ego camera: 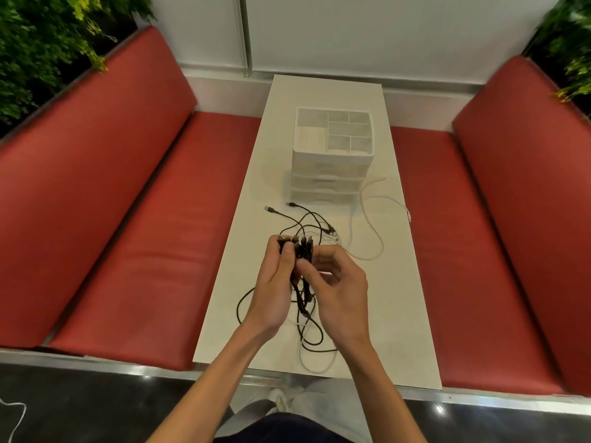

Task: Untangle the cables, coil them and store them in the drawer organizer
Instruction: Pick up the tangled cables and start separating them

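Over the middle of the white table (399,282), my left hand (276,282) grips a bundle of black cables (300,247) with their plug ends sticking up. My right hand (335,282) pinches the same bundle from the right. Black cable loops (311,334) hang from the hands onto the table, and loose black ends (287,215) trail toward the organizer. A white cable (371,231) lies in loops to the right, and another white loop (316,362) lies near the front edge. The white drawer organizer (332,183) stands further back, its drawers pushed in and its top tray divided into compartments.
Red padded benches (134,238) run along both sides of the narrow table, the right one (499,251) close to its edge. Green plants (38,43) fill the back corners. A white cable end (16,417) lies on the dark floor at lower left.
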### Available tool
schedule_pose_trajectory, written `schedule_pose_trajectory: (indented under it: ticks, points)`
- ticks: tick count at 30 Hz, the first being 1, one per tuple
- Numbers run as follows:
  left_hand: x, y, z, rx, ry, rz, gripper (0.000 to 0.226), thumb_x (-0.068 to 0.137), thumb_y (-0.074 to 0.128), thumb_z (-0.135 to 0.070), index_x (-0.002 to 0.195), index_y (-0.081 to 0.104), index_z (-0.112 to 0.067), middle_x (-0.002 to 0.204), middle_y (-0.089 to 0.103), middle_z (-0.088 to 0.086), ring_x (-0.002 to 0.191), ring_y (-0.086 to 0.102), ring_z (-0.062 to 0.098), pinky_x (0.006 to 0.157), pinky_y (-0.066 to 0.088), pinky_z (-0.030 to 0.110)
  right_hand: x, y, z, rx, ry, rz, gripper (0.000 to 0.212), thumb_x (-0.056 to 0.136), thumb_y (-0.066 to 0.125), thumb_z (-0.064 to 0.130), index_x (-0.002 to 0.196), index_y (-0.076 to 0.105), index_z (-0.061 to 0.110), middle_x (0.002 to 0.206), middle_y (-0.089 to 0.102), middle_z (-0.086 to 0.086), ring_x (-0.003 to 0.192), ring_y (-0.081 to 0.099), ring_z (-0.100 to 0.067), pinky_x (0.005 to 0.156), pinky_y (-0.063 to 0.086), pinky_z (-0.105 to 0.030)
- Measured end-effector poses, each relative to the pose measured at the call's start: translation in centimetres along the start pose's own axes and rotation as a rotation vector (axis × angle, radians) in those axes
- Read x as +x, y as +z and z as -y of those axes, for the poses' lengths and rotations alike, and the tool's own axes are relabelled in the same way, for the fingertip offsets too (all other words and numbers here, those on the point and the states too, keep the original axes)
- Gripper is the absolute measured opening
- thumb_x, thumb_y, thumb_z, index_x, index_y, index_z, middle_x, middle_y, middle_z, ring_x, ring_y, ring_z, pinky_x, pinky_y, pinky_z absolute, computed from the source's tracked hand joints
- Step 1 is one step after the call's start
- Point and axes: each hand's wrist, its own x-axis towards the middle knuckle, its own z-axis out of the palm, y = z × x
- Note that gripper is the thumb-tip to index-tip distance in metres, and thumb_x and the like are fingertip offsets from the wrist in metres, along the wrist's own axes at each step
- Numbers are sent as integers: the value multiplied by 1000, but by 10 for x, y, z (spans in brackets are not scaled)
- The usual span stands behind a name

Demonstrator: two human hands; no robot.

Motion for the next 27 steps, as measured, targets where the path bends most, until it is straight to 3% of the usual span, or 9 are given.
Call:
schedule_pose_trajectory:
  ticks: [3, 4, 8, 12, 16, 19, 21, 25, 27]
  points:
    - [-2, 4, -2, -81, -31, -4, 55, 105, 51, -58, 118, 52, -5, 113, 60, 22, 111, 58, 27, 104, 47, 47, 1, 4, 1, 22, 9, -27, 12, 95, 82, 14, 103, 77, 22, 96, 79, 0, 94, 76, -22, 87, 63, -50]
    - [-1, 4, 0, -72, -33, 1, 55, 103, 53, -58, 118, 51, -6, 114, 60, 20, 112, 57, 26, 106, 46, 48, 2, 4, 1, 28, 13, -32, 12, 94, 83, 13, 101, 77, 22, 94, 78, 0, 91, 75, -22, 84, 63, -48]
    - [2, 7, -2, -3, 8, -4, 21, 109, 45, -41, 100, 53, -24, 97, 57, -2, 93, 53, 15, 89, 46, 36, 3, 2, 5, 57, 28, -41, 14, 91, 86, 12, 90, 75, 22, 87, 77, 0, 82, 74, -18, 77, 62, -36]
    - [6, 7, -8, -1, 75, -91, 37, 108, 42, -54, 97, 48, -19, 90, 44, 4, 87, 38, 24, 85, 37, 47, 3, 1, 3, 4, 25, 13, 10, 91, 86, 15, 92, 79, 22, 90, 79, 2, 88, 76, -20, 83, 63, -36]
    - [9, 7, -9, -5, 104, -101, 38, 108, 39, -59, 100, 53, -25, 99, 55, 8, 93, 49, 25, 93, 44, 54, 0, 2, 2, 37, 36, -12, 10, 93, 84, 14, 95, 82, 23, 95, 81, 4, 90, 77, -19, 84, 62, -33]
    - [6, 12, -7, 4, 120, -57, 31, 110, 32, -49, 102, 56, -31, 104, 64, 1, 99, 60, 18, 98, 49, 45, 0, 4, 3, 116, 48, -54, 12, 94, 83, 9, 98, 83, 20, 110, 82, 8, 94, 78, -20, 81, 62, -31]
    - [3, 15, -4, 20, 100, -31, 29, 110, 33, -47, 108, 53, -27, 106, 64, 2, 101, 62, 16, 96, 50, 39, 1, 4, 5, 150, 45, -66, 15, 93, 82, 4, 99, 82, 18, 117, 81, 9, 97, 78, -21, 81, 62, -29]
    - [-2, 17, -4, -55, 17, 16, 39, 104, 42, -51, 120, 52, -17, 110, 72, -8, 109, 66, 9, 99, 51, 29, 4, 3, 5, 191, 3, -37, 11, 91, 83, 4, 97, 84, 14, 115, 79, 1, 100, 78, -25, 86, 63, -34]
    - [-2, 16, -5, -45, 19, 44, 39, 109, 44, -43, 127, 51, -9, 120, 75, -4, 119, 68, 14, 102, 53, 31, 5, 3, 2, 142, -11, -39, 11, 92, 83, 6, 95, 85, 16, 111, 79, 1, 97, 78, -25, 84, 63, -38]
